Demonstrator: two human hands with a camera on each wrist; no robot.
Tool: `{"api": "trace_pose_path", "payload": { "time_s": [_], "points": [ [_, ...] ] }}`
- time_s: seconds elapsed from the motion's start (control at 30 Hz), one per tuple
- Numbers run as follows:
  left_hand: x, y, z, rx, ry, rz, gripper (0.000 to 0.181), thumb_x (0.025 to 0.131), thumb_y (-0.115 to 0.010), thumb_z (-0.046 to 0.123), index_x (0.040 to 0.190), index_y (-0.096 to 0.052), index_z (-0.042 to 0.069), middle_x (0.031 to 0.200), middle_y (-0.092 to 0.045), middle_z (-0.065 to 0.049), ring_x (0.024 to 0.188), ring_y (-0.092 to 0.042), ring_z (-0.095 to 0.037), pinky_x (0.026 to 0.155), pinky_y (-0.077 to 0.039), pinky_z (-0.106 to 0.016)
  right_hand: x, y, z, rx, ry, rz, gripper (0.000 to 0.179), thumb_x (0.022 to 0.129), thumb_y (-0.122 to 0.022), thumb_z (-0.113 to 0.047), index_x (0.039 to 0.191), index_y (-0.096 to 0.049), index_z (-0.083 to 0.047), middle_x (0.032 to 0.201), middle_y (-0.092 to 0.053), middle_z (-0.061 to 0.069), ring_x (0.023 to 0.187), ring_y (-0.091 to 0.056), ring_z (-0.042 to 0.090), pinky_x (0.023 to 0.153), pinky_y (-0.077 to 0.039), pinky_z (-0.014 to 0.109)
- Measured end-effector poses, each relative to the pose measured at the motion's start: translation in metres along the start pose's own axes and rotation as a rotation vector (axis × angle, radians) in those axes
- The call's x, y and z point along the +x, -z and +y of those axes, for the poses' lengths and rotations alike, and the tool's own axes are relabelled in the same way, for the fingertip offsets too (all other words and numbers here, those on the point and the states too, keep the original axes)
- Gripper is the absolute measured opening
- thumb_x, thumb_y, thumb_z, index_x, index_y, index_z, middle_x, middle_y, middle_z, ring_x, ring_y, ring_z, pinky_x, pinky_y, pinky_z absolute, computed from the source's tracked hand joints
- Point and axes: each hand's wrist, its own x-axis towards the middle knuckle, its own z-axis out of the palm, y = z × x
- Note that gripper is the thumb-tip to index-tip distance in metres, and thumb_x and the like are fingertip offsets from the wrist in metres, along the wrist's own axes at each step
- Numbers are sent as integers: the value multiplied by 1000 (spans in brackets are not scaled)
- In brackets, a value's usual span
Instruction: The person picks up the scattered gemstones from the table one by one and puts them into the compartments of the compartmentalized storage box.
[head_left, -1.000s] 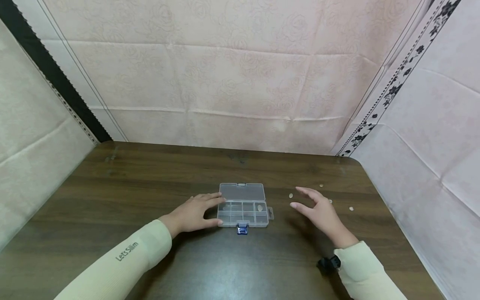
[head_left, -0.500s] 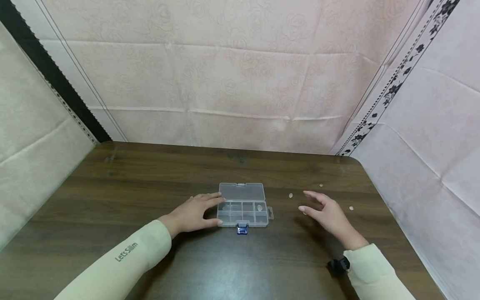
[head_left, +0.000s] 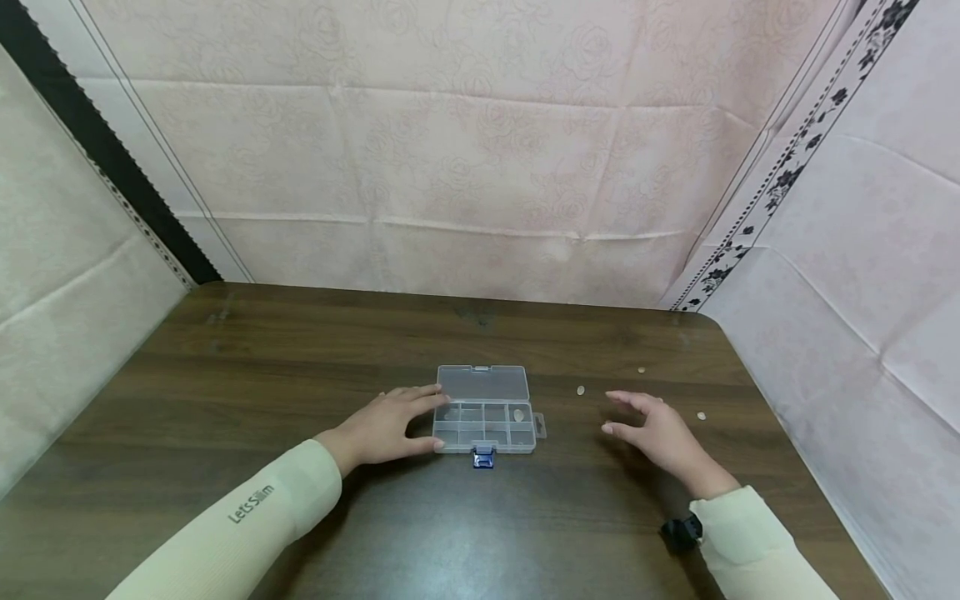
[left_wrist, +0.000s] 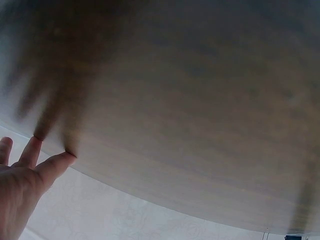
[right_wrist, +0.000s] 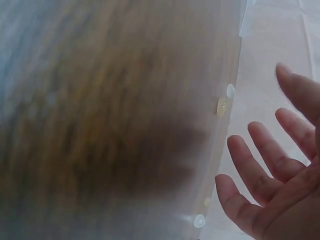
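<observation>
A clear plastic compartment box (head_left: 484,427) lies on the table with its lid swung back. One pale button (head_left: 518,415) sits in its back right compartment. My left hand (head_left: 386,427) rests against the box's left side, thumb at the front corner and fingers by the hinge. To the right, my right hand (head_left: 660,437) hovers low over the table, thumb and fingers apart, nothing visible between them. Small buttons lie around it: one (head_left: 581,390) to its left, one (head_left: 641,369) behind, another (head_left: 701,416) to its right. The right wrist view shows a yellowish button (right_wrist: 222,106) and a white button (right_wrist: 200,221).
The box's front latch carries a blue tag (head_left: 483,459); a clear tab (head_left: 540,426) juts from its right side. The dark wooden table (head_left: 315,342) ends at patterned cloth walls (head_left: 480,167) behind and on both sides. A black strap device (head_left: 681,533) is on the right wrist.
My right hand has shifted right and slightly toward me, away from the box. A button glimpsed by its thumb half a second ago is hidden now. My left hand and the box stay put.
</observation>
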Motion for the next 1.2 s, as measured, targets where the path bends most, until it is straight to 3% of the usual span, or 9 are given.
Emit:
{"api": "trace_pose_path", "payload": {
  "time_s": [0.1, 0.2, 0.57, 0.7, 0.87, 1.03, 1.1, 1.2],
  "points": [
    [0, 0, 0, -2, 0, 1, 72, 87, -57, 64, 147, -43, 28, 156, -32, 2, 139, -33, -36, 105, -24, -68, 2, -1, 2, 1, 12, -11, 48, 86, -73, -17, 129, -59, 1, 125, -60, 24, 116, -56, 42, 111, -13, 63],
    [0, 0, 0, -1, -2, 1, 71, 87, -57, 64, 147, -43, 28, 156, -32, 2, 140, -33, -36, 105, -24, -68, 3, -1, 4, -4, 8, -25, 45, 86, -72, -14, 127, -60, 1, 124, -60, 24, 113, -58, 41, 111, -12, 63],
    [0, 0, 1, -2, -2, -4, 71, 87, -57, 63, 147, -42, 28, 156, -31, 2, 140, -32, -36, 106, -23, -68, 7, -1, 8, -18, -5, -67, 35, 86, -73, -12, 118, -66, 0, 118, -64, 19, 102, -64, 32, 102, -35, 57],
    [-1, 1, 0, -6, -5, -2, 72, 87, -57, 63, 147, -42, 27, 156, -32, 1, 140, -32, -37, 105, -23, -68, 8, -1, 8, -36, 0, -80, 33, 85, -73, -12, 116, -68, -1, 117, -65, 18, 101, -63, 31, 88, -49, 49],
    [-1, 1, 0, -6, 1, -5, 72, 87, -57, 64, 147, -42, 27, 156, -32, 1, 140, -32, -37, 105, -23, -68, 10, -1, 9, -41, 24, -104, 31, 86, -73, -11, 115, -69, -3, 114, -66, 15, 102, -63, 31, 87, -49, 49],
    [-1, 1, 0, -7, 2, -6, 72, 87, -57, 63, 148, -42, 27, 156, -32, 1, 140, -32, -36, 105, -23, -69, 13, -2, 11, -68, 45, -114, 29, 85, -73, -9, 113, -70, -4, 107, -68, 10, 98, -63, 29, 97, -38, 57],
    [-1, 1, 0, -7, 1, -7, 72, 87, -57, 63, 148, -42, 27, 156, -32, 1, 140, -32, -36, 105, -23, -69, 14, -3, 11, -74, 43, -118, 28, 85, -73, -8, 112, -71, -4, 106, -68, 10, 97, -63, 28, 96, -40, 55],
    [0, 0, 0, -6, 0, -6, 72, 87, -57, 64, 148, -42, 27, 156, -31, 1, 140, -32, -36, 105, -23, -68, 16, -4, 11, -76, 37, -123, 26, 84, -73, -7, 110, -71, -4, 106, -68, 10, 95, -63, 26, 84, -50, 47]
  ]
}}
